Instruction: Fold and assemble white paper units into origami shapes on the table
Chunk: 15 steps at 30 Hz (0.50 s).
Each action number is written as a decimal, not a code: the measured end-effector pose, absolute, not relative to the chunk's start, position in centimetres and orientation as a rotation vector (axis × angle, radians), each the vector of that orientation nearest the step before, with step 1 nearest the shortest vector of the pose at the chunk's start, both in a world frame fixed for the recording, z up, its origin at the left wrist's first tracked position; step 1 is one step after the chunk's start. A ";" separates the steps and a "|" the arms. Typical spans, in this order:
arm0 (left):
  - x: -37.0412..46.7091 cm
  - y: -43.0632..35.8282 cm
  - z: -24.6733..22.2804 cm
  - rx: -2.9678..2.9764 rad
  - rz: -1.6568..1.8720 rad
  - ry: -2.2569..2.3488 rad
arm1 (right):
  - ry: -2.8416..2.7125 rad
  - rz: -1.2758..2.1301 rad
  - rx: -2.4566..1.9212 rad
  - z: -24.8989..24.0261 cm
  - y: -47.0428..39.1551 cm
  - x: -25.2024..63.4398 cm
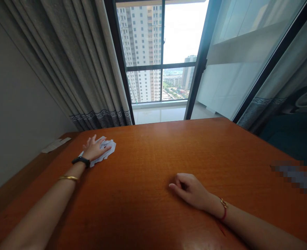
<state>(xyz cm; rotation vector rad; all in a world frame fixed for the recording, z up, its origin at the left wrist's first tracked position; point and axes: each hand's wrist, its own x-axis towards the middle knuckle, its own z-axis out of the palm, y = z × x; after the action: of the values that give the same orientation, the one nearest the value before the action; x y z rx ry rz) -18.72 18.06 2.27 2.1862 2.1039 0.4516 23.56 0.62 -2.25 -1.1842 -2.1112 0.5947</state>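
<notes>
Head view, from the left: a bare wall [15, 90] comes first, and at its foot a pale, flat strip [56, 145] lies on a brown ledge [36, 163] beside the counter [145, 156]. Above hangs a grey curtain [65, 62] with a dark, wavy-patterned hem. The left arm reaches forward over the counter, wearing a gold bangle [68, 178] and, nearer the wrist, a black wristband [80, 160]. The left hand [95, 150] is open, palm down and fingers spread, on a loose heap of white paper pieces [112, 146] — the heap lies flat near the counter's far left corner, its edges showing around the hand. Beyond the far edge, a window [161, 66] looks out on tall buildings. Right of centre and closer in, the right hand [191, 190] rests on the wood, fingers curled into a loose fist — whether anything is inside, I cannot tell. A red cord bracelet [224, 210] with a gold piece circles that wrist. Farther right, a pixelated patch [296, 177] covers something unreadable by the counter's edge.
</notes>
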 end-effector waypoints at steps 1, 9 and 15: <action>-19.8 18.6 2.0 2.101 0.405 2.203 | -2.108 0.598 -1.191 -2.2 0.7 23.5; -20.2 18.5 -0.5 1.957 0.109 2.255 | -2.079 0.632 -1.223 -2.7 1.0 23.7; -13.6 15.1 -1.8 2.160 0.113 1.955 | -2.152 0.537 -1.222 -2.2 1.2 23.0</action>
<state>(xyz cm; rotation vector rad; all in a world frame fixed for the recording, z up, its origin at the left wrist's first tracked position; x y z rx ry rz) -13.64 15.07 -1.84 2.1600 1.9554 0.1126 22.96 1.24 -2.18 -1.2223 -2.1515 0.5371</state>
